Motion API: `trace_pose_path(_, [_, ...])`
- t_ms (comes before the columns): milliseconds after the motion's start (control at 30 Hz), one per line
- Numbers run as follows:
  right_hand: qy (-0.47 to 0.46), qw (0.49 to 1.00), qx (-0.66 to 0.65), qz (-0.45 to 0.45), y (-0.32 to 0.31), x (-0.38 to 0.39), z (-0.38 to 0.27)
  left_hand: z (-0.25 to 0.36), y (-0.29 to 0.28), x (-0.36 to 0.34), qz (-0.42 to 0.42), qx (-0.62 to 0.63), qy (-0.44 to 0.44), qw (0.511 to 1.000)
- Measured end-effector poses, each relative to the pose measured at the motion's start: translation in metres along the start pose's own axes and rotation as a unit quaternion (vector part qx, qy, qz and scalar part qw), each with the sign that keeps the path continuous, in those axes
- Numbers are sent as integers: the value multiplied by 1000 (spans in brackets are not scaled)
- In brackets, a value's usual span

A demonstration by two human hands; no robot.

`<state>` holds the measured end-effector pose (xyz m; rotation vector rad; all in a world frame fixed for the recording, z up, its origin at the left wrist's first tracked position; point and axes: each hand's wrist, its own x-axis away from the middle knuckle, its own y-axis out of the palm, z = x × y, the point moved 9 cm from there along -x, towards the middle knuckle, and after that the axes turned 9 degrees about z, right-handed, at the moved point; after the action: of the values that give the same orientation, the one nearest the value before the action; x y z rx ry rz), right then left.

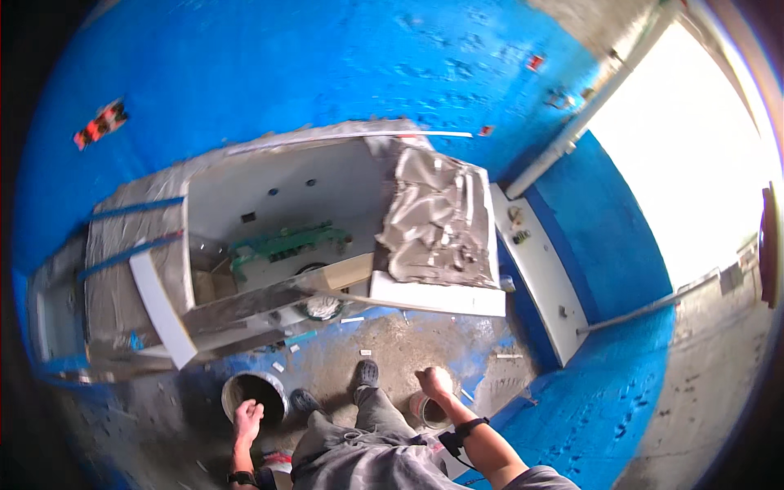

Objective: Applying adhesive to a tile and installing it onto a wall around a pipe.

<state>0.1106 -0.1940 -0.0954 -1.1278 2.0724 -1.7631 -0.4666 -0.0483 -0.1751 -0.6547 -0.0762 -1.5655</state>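
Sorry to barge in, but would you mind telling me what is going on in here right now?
A person stands on a mortar-spattered floor in a blue-walled room, facing a white boxed-in tub surround partly coated in grey mortar. Their left hand reaches down beside a round metal bucket near their feet; whether it touches the rim is unclear. Their right hand is raised in a loose fist above a smaller bucket, with nothing visibly held. A green fitting lies inside the open surround.
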Motion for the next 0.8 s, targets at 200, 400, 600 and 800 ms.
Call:
trace_pose_path(200, [81, 982, -161, 52, -47, -10, 113, 241, 156, -10, -118, -89, 180, 972])
trace_pose_path(400, [165, 859, -454, 167, -69, -39, 169, 394, 279, 58, -117, -207, 436, 868])
trace_pose_path(600, [150, 768, -586, 210, -126, -80, 163, 449, 324, 87, -52, -265, 560, 783])
trace_pose_path(800, [191, 557, -809, -7, -123, -101, 93, 411, 351, 55, -124, -251, 383, 880])
